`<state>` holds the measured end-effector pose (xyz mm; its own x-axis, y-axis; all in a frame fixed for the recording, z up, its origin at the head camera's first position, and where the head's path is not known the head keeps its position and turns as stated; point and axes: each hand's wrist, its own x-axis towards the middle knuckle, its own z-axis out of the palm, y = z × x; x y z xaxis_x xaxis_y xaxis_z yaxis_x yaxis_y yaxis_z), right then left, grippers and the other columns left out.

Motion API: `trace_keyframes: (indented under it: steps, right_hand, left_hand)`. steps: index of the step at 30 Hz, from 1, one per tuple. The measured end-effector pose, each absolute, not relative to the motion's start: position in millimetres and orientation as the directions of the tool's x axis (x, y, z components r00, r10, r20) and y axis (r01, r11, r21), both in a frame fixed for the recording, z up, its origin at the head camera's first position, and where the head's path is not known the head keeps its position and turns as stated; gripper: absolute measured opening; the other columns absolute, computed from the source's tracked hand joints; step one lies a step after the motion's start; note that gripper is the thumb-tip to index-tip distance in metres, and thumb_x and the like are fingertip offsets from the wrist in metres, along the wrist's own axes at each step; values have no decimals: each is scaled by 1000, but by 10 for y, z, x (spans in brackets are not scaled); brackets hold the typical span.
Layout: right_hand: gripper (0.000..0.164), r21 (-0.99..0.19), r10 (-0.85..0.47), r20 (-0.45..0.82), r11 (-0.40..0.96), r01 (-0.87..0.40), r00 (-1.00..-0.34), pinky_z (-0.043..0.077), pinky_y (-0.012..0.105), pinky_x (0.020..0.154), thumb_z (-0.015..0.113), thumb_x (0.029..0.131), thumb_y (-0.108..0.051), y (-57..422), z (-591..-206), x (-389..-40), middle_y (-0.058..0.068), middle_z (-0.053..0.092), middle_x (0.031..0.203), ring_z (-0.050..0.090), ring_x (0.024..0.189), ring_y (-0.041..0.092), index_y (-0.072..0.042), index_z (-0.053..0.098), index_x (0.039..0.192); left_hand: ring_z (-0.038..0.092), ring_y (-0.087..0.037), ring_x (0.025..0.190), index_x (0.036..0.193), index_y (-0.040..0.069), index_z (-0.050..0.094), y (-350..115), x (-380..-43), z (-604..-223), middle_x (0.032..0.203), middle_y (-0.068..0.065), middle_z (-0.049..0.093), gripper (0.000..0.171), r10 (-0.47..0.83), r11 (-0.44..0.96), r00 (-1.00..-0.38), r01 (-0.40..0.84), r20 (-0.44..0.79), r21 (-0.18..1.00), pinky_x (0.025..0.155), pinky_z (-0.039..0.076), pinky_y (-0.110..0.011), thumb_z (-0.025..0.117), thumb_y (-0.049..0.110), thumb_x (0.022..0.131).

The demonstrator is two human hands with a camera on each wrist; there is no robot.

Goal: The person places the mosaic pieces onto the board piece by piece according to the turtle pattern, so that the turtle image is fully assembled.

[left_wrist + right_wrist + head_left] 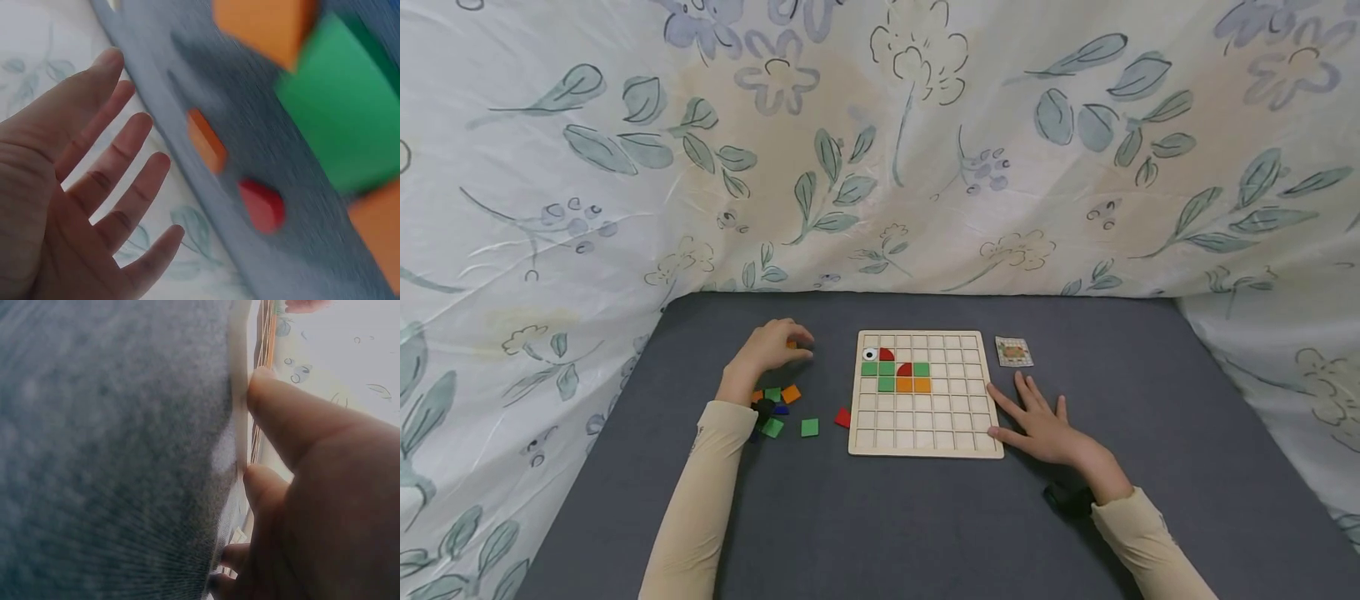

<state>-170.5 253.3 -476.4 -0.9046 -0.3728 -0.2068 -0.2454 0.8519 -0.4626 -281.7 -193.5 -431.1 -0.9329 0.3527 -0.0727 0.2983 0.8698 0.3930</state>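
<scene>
My left hand point(772, 345) hovers over the table's left part, fingers loosely bent. In the left wrist view nothing lies between its fingers; an orange piece point(207, 142) and a red piece point(261, 206) lie on the cloth near them. My right hand point(1043, 427) is spread flat, thumb and a fingertip touching the right edge of a wooden grid board point(925, 433). On the board sit a white tile with a black dot point(869, 354), red quarter-round pieces point(887, 355), several green squares point(886, 383) and orange squares point(922, 385).
Loose green point(809, 427), orange point(791, 394) and blue tiles lie by my left wrist, partly hidden by its camera. A red piece point(842, 417) lies at the board's left edge. A small picture card point(1013, 352) lies right of the board. Floral cloth point(925, 167) hangs behind.
</scene>
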Motion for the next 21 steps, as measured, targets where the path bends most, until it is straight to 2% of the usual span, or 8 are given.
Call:
trace_keyframes:
  steps: [4,10,21]
  right_hand:
    - [73,-461,-372,-202,852,-247,-906,-11,74,94,49,89,-55,2529,-4764,-1701,24,-5,153,-5,139,45,-23,21,149]
    - [74,-482,-382,-197,840,-250,-903,-10,75,93,50,89,-54,2499,-4752,-1683,26,-4,152,-4,138,47,-22,22,149]
    - [73,-476,-376,-184,842,-252,-908,-9,75,94,50,89,-54,2501,-4707,-1653,26,-3,152,-3,138,47,-21,23,148]
  left_hand:
    - [55,-30,101,113,11,67,-2094,-2853,-4321,110,-11,58,33,342,872,-935,278,-95,403,87,43,-52,69,26,84]
    - [53,-32,105,115,11,65,-2225,-2874,-4342,113,-13,56,37,310,902,-941,245,-138,355,90,41,-55,69,29,83]
    - [52,-34,106,111,11,67,-2269,-2948,-4371,110,-12,60,35,259,934,-948,198,-185,296,95,28,-66,73,25,80]
